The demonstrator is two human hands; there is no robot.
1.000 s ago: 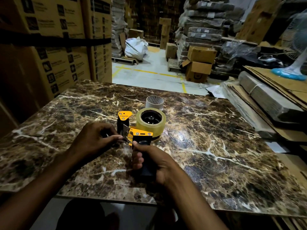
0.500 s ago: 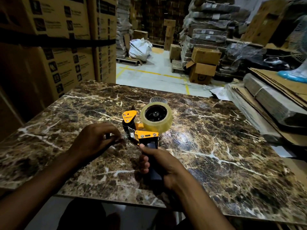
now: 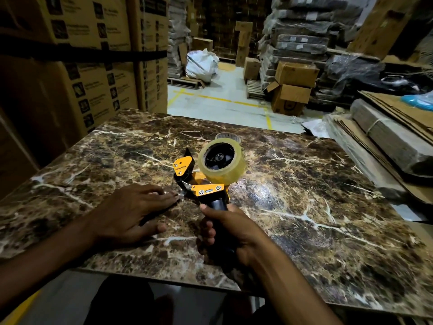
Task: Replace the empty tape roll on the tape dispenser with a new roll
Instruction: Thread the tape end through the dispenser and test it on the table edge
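Note:
A yellow and black tape dispenser [image 3: 202,184] carries a full roll of clear tape [image 3: 222,164] on its hub. My right hand [image 3: 226,228] grips its black handle and holds it just above the marble table [image 3: 304,207]. My left hand [image 3: 133,212] lies flat on the table, fingers spread, with its fingertips at the dispenser's blade end, pressing a shiny strip of tape down. Behind the full roll, the empty tape core [image 3: 227,136] stands on the table, mostly hidden.
Tall stacked cartons [image 3: 89,62] stand at the left of the table. Flattened cardboard and a wrapped bundle [image 3: 389,141] lie along the right edge. Beyond the table are a floor with yellow lines, pallets and boxes [image 3: 293,90].
My left hand has opened from a pinch at the blade to a flat palm on the table. The dispenser has tilted and shifted slightly right and away, now covering most of the empty core.

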